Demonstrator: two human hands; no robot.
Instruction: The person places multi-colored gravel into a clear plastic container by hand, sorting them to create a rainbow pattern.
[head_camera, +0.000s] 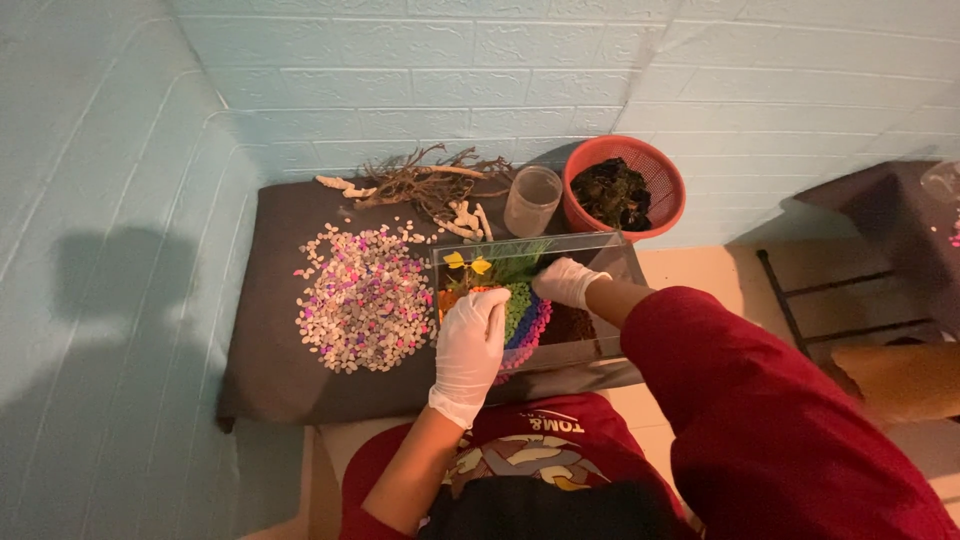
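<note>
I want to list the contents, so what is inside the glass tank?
Inside the glass tank: bands of coloured gravel, dark substrate, a green plant and yellow pieces. The gloved hands cover part of the gravel.

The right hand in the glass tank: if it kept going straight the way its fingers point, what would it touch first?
Probably the green plant just ahead of the right hand, which points left and slightly away inside the glass tank. The yellow decorations lie beyond it. Depth is hard to judge from above.

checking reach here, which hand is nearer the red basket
Right. The right hand is inside the glass tank, just below the red basket; the left hand is at the tank's near-left side, farther away.
</note>
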